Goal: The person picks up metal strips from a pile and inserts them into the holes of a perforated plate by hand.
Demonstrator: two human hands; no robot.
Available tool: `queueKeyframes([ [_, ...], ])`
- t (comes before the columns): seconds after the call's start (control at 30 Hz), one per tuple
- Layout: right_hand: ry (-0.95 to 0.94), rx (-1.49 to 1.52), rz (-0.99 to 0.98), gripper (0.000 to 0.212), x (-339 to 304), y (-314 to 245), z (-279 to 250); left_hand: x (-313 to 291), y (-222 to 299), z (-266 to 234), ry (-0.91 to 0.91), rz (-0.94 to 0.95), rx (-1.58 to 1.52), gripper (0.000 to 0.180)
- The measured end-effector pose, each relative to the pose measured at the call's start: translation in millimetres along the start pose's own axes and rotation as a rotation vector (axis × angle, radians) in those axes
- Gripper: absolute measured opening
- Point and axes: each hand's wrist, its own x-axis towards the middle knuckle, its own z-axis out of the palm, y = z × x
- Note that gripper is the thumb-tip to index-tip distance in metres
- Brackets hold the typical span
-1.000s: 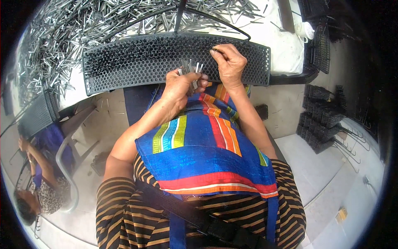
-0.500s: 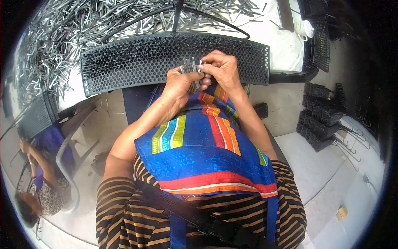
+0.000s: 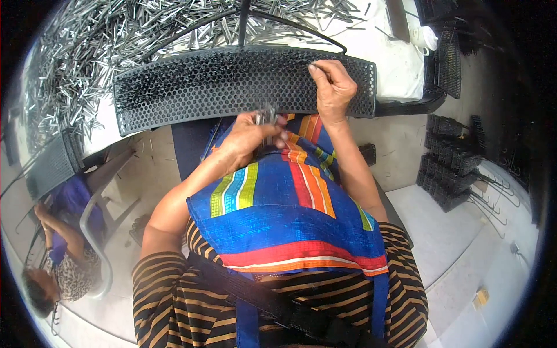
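I am watching the left hand [image 3: 250, 134] clutching a bundle of metal pins [image 3: 266, 115] close to the black perforated tray [image 3: 191, 87], seemingly as stock, while the right hand [image 3: 332, 87] is pinching what looks like one pin at the tray's holes.

My right hand [image 3: 333, 87] is away from my left hand [image 3: 249, 134] now, where half a second ago the two were together over the bundle of small metal pins [image 3: 267, 116]. It is up on the black perforated tray [image 3: 232, 81], its fingers [image 3: 316, 68] pinched at the tray's upper rim, much as a second ago. My left hand sits slightly lower, closed around the pins alone.
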Motion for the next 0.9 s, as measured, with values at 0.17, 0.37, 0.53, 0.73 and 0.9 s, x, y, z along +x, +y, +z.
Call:
queueKeyframes([
  [0.17, -0.032, -0.055, -0.037, 0.006, -1.3, -4.7, 2.1, -9.5, -9.4, -7.0, -0.062, -0.003, 0.031, 0.022],
  [0.37, -0.026, -0.131, -0.114, 0.007, -1.5, -8.2, 1.8, -9.7, -6.0, -8.6, -0.029, 0.081, 0.15, 0.025],
  [0.53, -0.053, -0.171, -0.176, 0.007, -1.2, -5.2, 0.9, -13.3, -2.0, -6.1, 0.004, 0.024, 0.145, 0.024],
  [0.73, 0.029, 0.055, 0.037, 0.006, -7.0, 3.0, 0.4, -10.9, -2.8, -4.3, 0.088, 0.025, -0.023, 0.019],
  [0.9, 0.015, 0.044, 0.004, 0.006, -5.7, 1.4, 5.4, -9.2, -2.7, -5.3, 0.091, 0.071, 0.017, 0.019],
])
